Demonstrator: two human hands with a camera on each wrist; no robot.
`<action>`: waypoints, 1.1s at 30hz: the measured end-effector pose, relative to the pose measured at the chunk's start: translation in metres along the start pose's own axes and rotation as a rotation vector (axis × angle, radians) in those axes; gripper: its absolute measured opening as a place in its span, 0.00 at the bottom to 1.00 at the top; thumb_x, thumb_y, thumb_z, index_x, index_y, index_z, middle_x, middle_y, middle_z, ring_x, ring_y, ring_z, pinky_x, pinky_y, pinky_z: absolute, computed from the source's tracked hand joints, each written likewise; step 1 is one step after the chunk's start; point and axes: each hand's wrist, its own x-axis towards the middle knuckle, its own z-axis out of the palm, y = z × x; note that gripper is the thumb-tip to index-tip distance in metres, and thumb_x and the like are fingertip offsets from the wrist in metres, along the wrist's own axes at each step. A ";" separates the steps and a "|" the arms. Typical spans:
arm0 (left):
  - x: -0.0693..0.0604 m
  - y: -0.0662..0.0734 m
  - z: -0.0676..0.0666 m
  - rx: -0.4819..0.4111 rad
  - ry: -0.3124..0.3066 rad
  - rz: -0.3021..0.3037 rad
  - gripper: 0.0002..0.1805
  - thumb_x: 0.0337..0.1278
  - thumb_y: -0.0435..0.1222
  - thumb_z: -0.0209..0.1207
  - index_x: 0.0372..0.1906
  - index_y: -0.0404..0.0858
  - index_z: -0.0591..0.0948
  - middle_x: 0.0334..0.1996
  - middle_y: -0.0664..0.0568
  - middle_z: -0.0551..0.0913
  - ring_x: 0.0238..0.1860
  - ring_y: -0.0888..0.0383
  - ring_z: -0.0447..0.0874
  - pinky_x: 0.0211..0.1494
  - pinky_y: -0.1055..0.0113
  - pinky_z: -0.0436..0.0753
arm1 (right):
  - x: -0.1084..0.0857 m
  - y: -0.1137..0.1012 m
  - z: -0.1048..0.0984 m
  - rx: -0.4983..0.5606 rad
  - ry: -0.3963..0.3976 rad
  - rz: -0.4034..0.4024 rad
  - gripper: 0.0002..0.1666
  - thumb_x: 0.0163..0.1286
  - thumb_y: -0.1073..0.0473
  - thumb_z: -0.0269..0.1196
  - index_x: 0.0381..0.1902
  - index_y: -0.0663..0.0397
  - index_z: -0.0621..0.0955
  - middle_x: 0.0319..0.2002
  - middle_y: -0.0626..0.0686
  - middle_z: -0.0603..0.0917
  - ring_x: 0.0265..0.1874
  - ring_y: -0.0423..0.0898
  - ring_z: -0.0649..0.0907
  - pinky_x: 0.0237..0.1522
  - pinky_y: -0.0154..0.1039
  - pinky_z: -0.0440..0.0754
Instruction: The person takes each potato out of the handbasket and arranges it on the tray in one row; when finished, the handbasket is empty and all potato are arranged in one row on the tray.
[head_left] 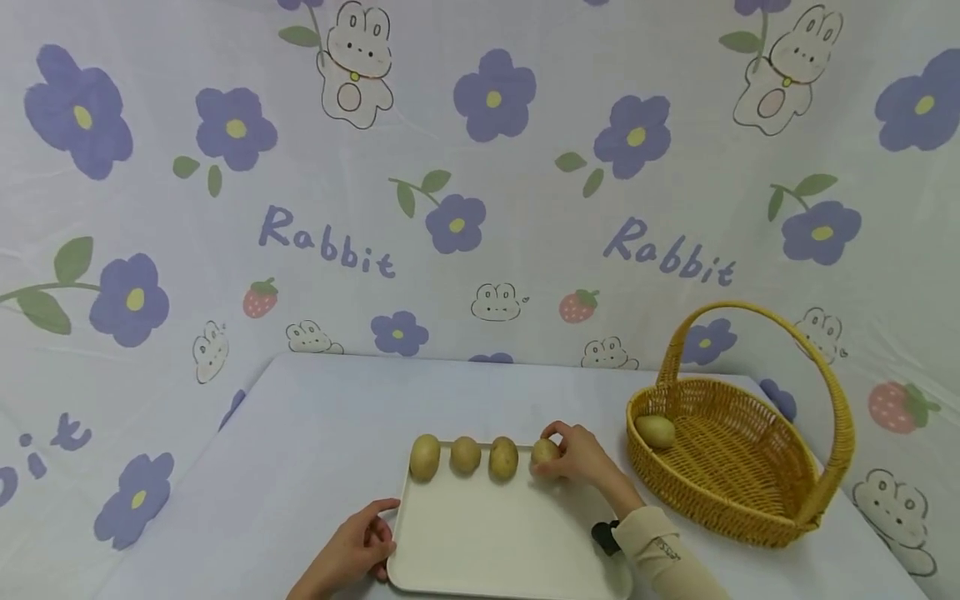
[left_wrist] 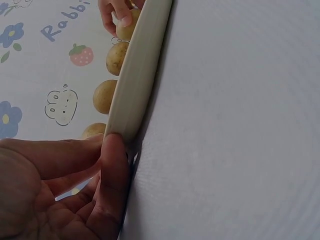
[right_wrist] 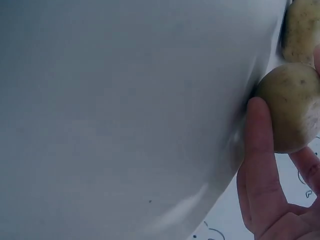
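A cream rectangular tray (head_left: pixel 502 533) lies on the table, with three potatoes (head_left: pixel 465 456) in a row along its far edge. At the right end of that row my right hand (head_left: pixel 581 460) grips another potato (head_left: pixel 545 454); the right wrist view shows this potato (right_wrist: pixel 290 107) between the fingers, by the tray's rim. My left hand (head_left: pixel 356 542) holds the tray's left side. In the left wrist view, its thumb and index finger pinch the tray rim (left_wrist: pixel 137 75). One more potato (head_left: pixel 656 432) sits inside the wicker basket (head_left: pixel 720 517), against its left wall.
The basket stands right of the tray, its tall arched handle (head_left: pixel 757 310) rising above it. A white cloth covers the table (head_left: pixel 330 417). Behind hangs a patterned curtain (head_left: pixel 525 183) with flowers and rabbits. A black band (head_left: pixel 604 537) is on the right wrist, over the tray's right side.
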 end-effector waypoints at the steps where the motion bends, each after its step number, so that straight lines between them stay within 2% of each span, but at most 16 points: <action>1: 0.000 0.000 0.001 0.003 0.001 -0.002 0.31 0.55 0.26 0.58 0.63 0.23 0.60 0.29 0.49 0.73 0.22 0.60 0.75 0.22 0.70 0.79 | -0.001 0.000 0.000 -0.002 -0.004 -0.001 0.29 0.44 0.55 0.75 0.44 0.54 0.77 0.26 0.54 0.74 0.28 0.47 0.71 0.28 0.37 0.69; 9: -0.002 0.004 0.002 -0.014 0.015 -0.005 0.32 0.54 0.25 0.58 0.63 0.23 0.61 0.29 0.48 0.72 0.22 0.59 0.75 0.22 0.69 0.80 | -0.005 -0.001 -0.002 0.007 -0.052 -0.044 0.30 0.43 0.61 0.74 0.46 0.57 0.76 0.27 0.55 0.76 0.29 0.46 0.72 0.31 0.38 0.71; 16: -0.004 0.006 0.002 -0.022 0.012 -0.001 0.32 0.54 0.24 0.58 0.63 0.22 0.60 0.29 0.48 0.72 0.22 0.60 0.75 0.22 0.69 0.80 | -0.005 0.001 0.002 0.004 -0.018 -0.119 0.33 0.43 0.50 0.76 0.44 0.56 0.75 0.28 0.53 0.73 0.29 0.47 0.72 0.29 0.38 0.70; 19: -0.004 0.007 0.004 -0.019 0.009 -0.002 0.31 0.54 0.25 0.58 0.63 0.22 0.61 0.29 0.49 0.72 0.22 0.60 0.75 0.22 0.70 0.80 | -0.007 0.001 0.002 0.000 -0.024 -0.098 0.34 0.42 0.51 0.76 0.45 0.57 0.74 0.30 0.55 0.73 0.30 0.47 0.72 0.30 0.39 0.71; 22: -0.004 0.007 0.005 -0.017 0.010 -0.006 0.31 0.53 0.24 0.58 0.62 0.22 0.61 0.29 0.49 0.72 0.22 0.60 0.75 0.22 0.70 0.79 | -0.007 0.001 0.001 -0.017 -0.040 -0.032 0.37 0.40 0.54 0.77 0.48 0.58 0.75 0.31 0.56 0.74 0.33 0.49 0.73 0.33 0.41 0.72; 26: -0.004 0.007 0.005 -0.016 0.013 -0.006 0.31 0.53 0.24 0.58 0.62 0.22 0.61 0.29 0.49 0.71 0.21 0.60 0.75 0.22 0.71 0.79 | -0.010 0.000 -0.002 -0.055 -0.052 0.012 0.40 0.39 0.55 0.78 0.52 0.57 0.74 0.33 0.56 0.75 0.34 0.49 0.73 0.34 0.41 0.73; 33: -0.004 0.007 0.005 -0.018 0.014 -0.001 0.31 0.54 0.25 0.58 0.63 0.22 0.61 0.28 0.49 0.72 0.21 0.59 0.75 0.22 0.70 0.79 | -0.012 0.001 -0.009 -0.076 -0.075 0.001 0.38 0.42 0.59 0.76 0.53 0.56 0.74 0.33 0.56 0.76 0.35 0.49 0.74 0.35 0.42 0.74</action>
